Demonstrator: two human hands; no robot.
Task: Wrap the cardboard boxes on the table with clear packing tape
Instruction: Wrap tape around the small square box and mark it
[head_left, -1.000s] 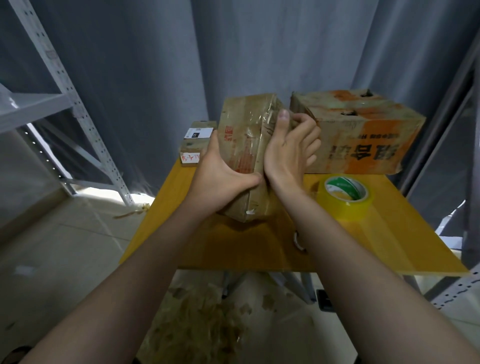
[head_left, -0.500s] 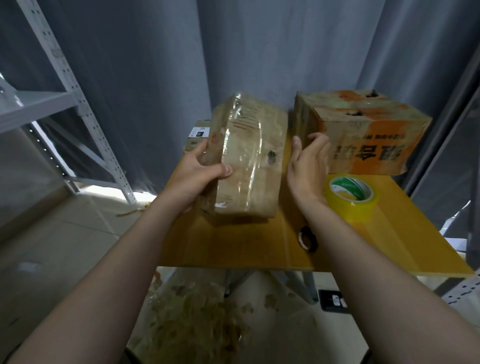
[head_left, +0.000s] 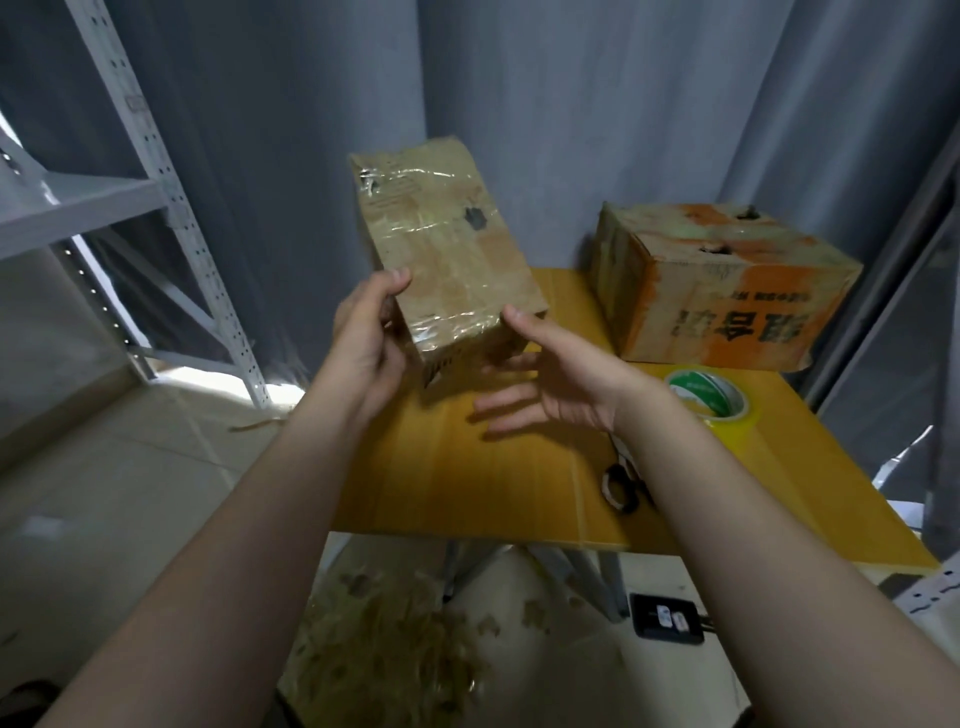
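Box (head_left: 447, 249) aslant between left hand (head_left: 363, 343) and right hand (head_left: 561, 384)

A small brown cardboard box (head_left: 447, 249), glossy with clear tape, is held tilted in the air above the table (head_left: 467, 478). A larger orange-printed box (head_left: 727, 291) sits back right, the yellowish tape roll (head_left: 711, 402) lying flat just before it.

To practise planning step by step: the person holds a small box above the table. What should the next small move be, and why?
Probably set the box down on the table: glossy tape already covers its visible faces, the left hand grips it in mid-air, the right hand only props it, and the tape roll lies untouched.
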